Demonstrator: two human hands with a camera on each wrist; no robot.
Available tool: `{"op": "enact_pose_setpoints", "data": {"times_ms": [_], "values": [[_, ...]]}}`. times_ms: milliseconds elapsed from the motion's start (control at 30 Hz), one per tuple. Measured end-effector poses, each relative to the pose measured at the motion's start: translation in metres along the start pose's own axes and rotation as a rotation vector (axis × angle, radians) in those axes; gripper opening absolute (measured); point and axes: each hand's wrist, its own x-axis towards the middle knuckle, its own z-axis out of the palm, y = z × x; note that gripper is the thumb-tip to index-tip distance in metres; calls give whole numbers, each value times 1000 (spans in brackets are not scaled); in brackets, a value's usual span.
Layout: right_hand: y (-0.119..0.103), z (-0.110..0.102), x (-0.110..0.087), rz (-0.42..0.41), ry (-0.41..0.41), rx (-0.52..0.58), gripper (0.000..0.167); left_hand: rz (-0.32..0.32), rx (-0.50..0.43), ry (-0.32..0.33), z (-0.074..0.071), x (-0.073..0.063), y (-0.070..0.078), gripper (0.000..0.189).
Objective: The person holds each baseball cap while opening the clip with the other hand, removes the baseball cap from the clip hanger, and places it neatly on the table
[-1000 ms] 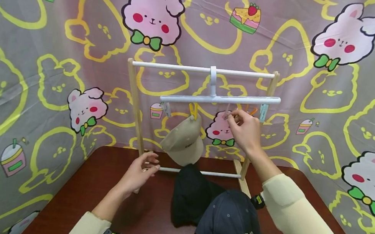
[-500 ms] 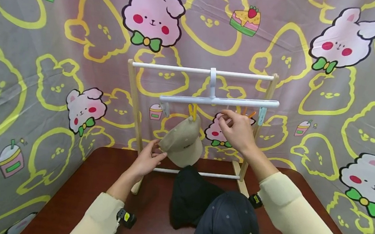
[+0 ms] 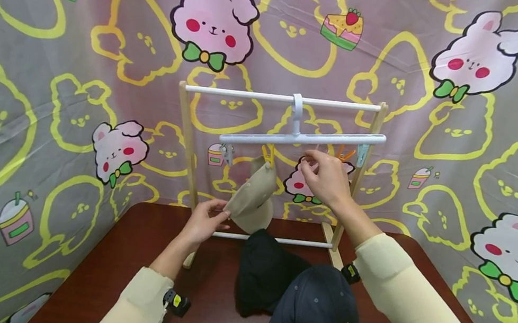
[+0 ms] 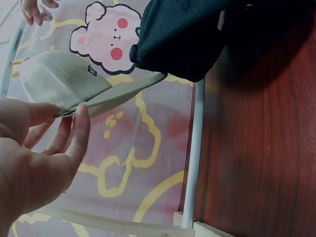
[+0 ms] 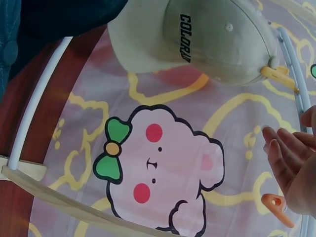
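Observation:
A beige cap (image 3: 250,198) hangs by a yellow clip (image 3: 268,154) from the white hanger (image 3: 329,138). My left hand (image 3: 204,223) pinches the cap's lower left edge; the left wrist view shows thumb and fingertips at the side of its brim (image 4: 121,94). Dark lettering (image 5: 185,37) marks the cap's front in the right wrist view. Just under the hanger bar, my right hand (image 3: 329,177) is raised with fingers loosely bent, and nothing shows between them. An orange clip (image 5: 278,210) hangs close to that hand.
A wooden rack (image 3: 187,137) with white rods carries the hanger. Grey (image 3: 227,153) and teal (image 3: 362,154) clips hang near its ends. In front, a black cap (image 3: 265,274) and a navy cap (image 3: 318,312) lie on the dark red table (image 3: 218,306). A patterned curtain (image 3: 62,160) stands behind.
My left hand has moved up and right to grip the beige cap, which has turned and tilted. My right hand has left the clear clip it was touching and shifted slightly left.

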Motion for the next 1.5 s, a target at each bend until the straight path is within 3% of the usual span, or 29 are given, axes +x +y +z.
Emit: {"op": "enact_pose_setpoints", "data": {"times_ms": [200,400,567,800,933,1067,1200,1500], "values": [[0,3,6,30,32,22,28,59,-30,-23,-4,-1,-2,24],[-3,10,13,-7,15,80,27,161,-153,-64,-5,-3,0,25],[-5,18,16,-11,-18,92,26,204,-230,-60,-3,-6,2,26],[-13,26,20,1,-44,100,27,239,-141,-69,0,-14,8,25],[-17,31,24,-27,-41,115,24,254,-85,-93,3,-19,13,25],[-21,35,27,-55,-41,118,25,264,-29,-76,7,-21,18,25],[-25,38,29,-60,-19,64,26,260,6,-61,10,-23,20,25],[-37,46,33,-80,16,-104,40,246,-9,-50,12,-27,22,24]]}}
